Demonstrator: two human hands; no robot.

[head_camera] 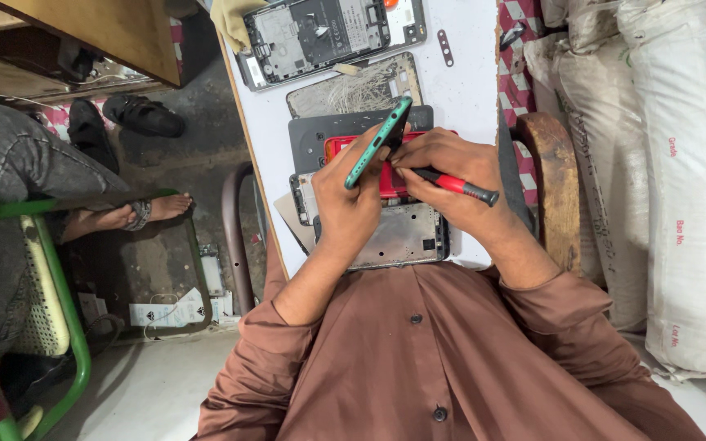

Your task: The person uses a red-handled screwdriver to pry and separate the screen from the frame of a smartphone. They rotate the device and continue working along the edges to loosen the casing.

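Teal phone [379, 140] was held up on edge above the white table [467, 90], tilted, over the middle of the work area. Left hand [351, 192] was wrapped around its lower half, fingers curled closed on the edge. Right hand [443, 167] was closed around a red-handled screwdriver [458, 187], dark end of the handle sticking out to the right; fingertips met the phone's edge, tip itself hidden behind the fingers. Under the hands: red phone shell [338, 147] lying on a dark grey mat [320, 135], and closer to the body a bare metal phone frame [406, 237], flat. Further up the table lay an opened phone with exposed board [320, 37], then a grey back panel [357, 90] just below it, and a small metal strip [445, 47] to the right. Brown shirt sleeves [557, 327] were rolled to the forearm. Wooden chair arm [553, 184] sat just right of the table, white sacks [680, 163] beyond. At left, another person's bare foot [136, 212] rested by a green chair frame [67, 302].
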